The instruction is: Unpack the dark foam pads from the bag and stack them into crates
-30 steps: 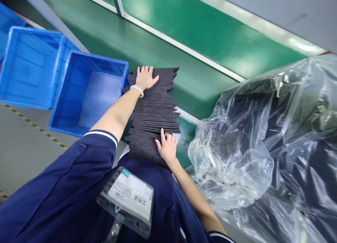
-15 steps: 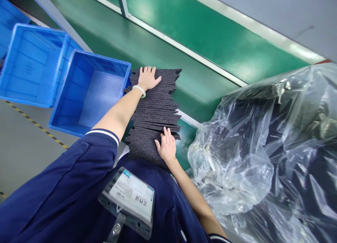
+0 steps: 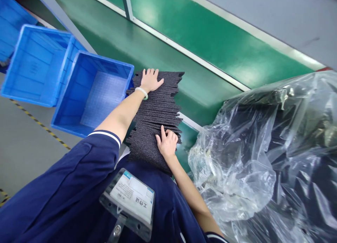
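A long stack of black foam sheets (image 3: 155,109) runs from the person's dark blue shirt out onto the green conveyor belt (image 3: 210,43), its sheet edges ragged and stepped along the right side. The left hand (image 3: 150,80) lies flat on the far end of the stack, palm down and fingers straight and close together, holding nothing; a pale bracelet (image 3: 142,92) circles the wrist just behind it. The right hand (image 3: 167,144) rests on the near end of the stack at its right edge, with the index finger stretched along the top and the other fingers bent over the edge. Whether those fingers pinch any sheets cannot be told. Just left of the stack, touching its far corner, stands an open blue crate (image 3: 94,92), and a second blue crate (image 3: 34,64) sits farther left, against the first. Right of the stack, near its lower end, bulges a large clear plastic bag (image 3: 263,159) with dark material inside. Below the stack, a badge (image 3: 131,197) in a clear sleeve hangs against the shirt.
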`<state>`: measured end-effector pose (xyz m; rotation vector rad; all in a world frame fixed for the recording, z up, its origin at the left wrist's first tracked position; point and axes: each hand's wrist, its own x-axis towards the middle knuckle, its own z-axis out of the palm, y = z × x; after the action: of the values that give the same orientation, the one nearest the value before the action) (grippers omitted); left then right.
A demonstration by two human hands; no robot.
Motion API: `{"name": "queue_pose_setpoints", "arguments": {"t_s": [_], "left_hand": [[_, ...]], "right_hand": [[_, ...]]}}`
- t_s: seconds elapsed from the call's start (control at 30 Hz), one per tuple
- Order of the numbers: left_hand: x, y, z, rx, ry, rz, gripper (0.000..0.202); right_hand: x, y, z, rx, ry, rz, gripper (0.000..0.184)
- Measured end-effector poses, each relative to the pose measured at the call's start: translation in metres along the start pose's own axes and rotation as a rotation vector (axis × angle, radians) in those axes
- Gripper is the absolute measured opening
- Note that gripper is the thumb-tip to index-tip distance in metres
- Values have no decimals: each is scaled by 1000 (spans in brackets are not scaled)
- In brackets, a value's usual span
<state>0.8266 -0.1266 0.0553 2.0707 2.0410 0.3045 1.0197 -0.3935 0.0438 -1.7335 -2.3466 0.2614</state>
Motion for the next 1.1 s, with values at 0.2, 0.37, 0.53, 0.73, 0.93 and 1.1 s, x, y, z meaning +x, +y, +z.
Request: {"name": "queue_pose_setpoints", "arguments": {"t_s": [0.2, 0.37, 0.53, 0.73, 0.93, 1.1], "left_hand": [[3, -2, 3, 6, 18, 5, 72], [4, -4, 6, 25, 26, 8, 72], [4, -4, 5, 16, 23, 15, 72], [1, -2, 2, 18, 16, 18, 73], [0, -1, 2, 33, 19, 9, 74], [1, -1, 0, 37, 12, 6, 74]], "right_hand": [[5, 0, 0, 31, 53, -64, 44], [8, 0, 4, 65, 14, -76, 46], [13, 1, 4, 63, 30, -33, 54], [34, 0, 5, 16, 8, 51, 64], [33, -1, 4, 29, 57, 53, 51], [44, 0, 3, 37, 66, -26, 46]]}}
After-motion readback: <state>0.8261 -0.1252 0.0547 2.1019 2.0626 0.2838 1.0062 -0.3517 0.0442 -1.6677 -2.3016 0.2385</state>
